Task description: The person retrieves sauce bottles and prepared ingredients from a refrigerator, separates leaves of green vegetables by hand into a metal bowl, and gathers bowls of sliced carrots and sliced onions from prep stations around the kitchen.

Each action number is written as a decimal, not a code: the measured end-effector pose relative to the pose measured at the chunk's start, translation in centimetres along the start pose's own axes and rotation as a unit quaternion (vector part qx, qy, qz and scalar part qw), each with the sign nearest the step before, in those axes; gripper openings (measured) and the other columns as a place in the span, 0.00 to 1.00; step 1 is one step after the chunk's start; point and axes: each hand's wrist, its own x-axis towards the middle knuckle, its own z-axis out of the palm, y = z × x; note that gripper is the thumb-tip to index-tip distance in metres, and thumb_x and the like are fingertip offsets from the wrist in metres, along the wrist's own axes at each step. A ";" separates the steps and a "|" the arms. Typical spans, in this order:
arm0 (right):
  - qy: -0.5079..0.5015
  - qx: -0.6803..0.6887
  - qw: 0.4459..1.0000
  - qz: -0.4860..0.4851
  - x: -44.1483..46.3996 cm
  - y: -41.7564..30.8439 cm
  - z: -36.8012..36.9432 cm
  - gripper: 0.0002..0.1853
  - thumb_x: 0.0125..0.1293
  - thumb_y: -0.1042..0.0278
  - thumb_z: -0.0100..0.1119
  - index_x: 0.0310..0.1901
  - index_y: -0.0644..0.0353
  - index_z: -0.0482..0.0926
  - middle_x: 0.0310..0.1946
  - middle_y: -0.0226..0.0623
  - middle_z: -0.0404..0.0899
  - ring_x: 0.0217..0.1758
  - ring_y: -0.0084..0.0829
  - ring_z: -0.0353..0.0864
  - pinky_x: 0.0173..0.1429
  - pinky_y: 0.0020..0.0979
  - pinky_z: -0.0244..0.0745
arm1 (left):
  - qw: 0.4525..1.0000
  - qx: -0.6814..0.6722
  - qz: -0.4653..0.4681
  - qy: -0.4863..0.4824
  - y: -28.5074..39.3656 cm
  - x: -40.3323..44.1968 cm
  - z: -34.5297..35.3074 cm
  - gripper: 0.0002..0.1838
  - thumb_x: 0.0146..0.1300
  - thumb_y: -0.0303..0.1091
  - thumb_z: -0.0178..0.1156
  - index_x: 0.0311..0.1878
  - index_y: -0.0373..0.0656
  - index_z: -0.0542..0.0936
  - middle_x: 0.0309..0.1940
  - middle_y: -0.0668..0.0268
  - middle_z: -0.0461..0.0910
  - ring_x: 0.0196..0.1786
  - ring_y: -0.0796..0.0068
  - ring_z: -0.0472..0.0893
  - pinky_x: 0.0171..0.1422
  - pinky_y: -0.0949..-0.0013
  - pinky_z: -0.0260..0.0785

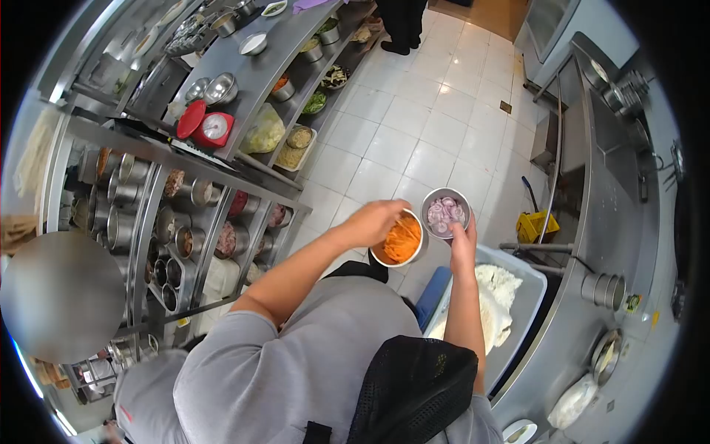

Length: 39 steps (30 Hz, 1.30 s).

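My left hand (pixel 376 222) is closed on the rim of a round container of orange carrot strips (pixel 401 240), its fingers bent over the edge. In my right hand (pixel 464 244) is a round metal container of sliced red onions (pixel 445 213), with the thumb over its near rim. Both containers are held side by side above the tiled floor, tilted so that their contents show. Below my right forearm stands a large plastic tub (pixel 523 277) with a white, lumpy, flour-like mass (pixel 497 292) in it.
Left, a steel rack (pixel 214 174) holds several metal pots of food. A red scale (pixel 214 129) stands on the steel counter (pixel 285 44). Another person's grey shirt (pixel 144 392) is close at lower left; dark trousers (pixel 401 22) show at the top. A steel counter (pixel 573 311) runs along the right.
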 end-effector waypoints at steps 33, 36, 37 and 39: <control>-0.329 -0.182 0.923 0.087 66.8 -18.4 23.6 0.33 0.87 0.41 0.50 0.83 0.52 0.66 0.65 0.39 0.81 0.62 0.30 0.83 0.56 0.37 0.85 | 0.747 -0.521 -0.284 0.299 -24.0 51.4 -21.3 0.29 0.75 0.36 0.58 0.75 0.32 0.72 0.69 0.53 0.82 0.72 0.59 0.82 0.79 0.57 0.72; -0.304 -0.175 0.929 0.118 72.6 -22.0 23.1 0.35 0.87 0.37 0.45 0.84 0.50 0.65 0.74 0.45 0.75 0.75 0.40 0.76 0.67 0.39 0.83 | 0.727 -0.606 -0.265 0.188 -28.1 59.6 -23.1 0.29 0.77 0.34 0.55 0.76 0.32 0.72 0.69 0.53 0.81 0.72 0.62 0.80 0.80 0.58 0.70; -0.295 -0.176 0.931 0.119 74.9 -23.2 22.5 0.35 0.87 0.37 0.45 0.84 0.50 0.65 0.74 0.45 0.75 0.75 0.40 0.76 0.67 0.39 0.83 | 0.725 -0.609 -0.266 0.180 -28.7 63.0 -24.1 0.29 0.77 0.34 0.55 0.76 0.32 0.72 0.69 0.53 0.81 0.72 0.62 0.80 0.80 0.58 0.70; -0.253 -0.137 0.945 0.155 79.6 -26.0 21.1 0.33 0.88 0.37 0.41 0.83 0.47 0.66 0.76 0.44 0.74 0.76 0.43 0.76 0.67 0.44 0.84 | 0.812 -0.518 -0.253 0.095 -29.0 70.4 -25.5 0.29 0.76 0.35 0.55 0.77 0.32 0.72 0.71 0.51 0.80 0.75 0.60 0.78 0.80 0.58 0.69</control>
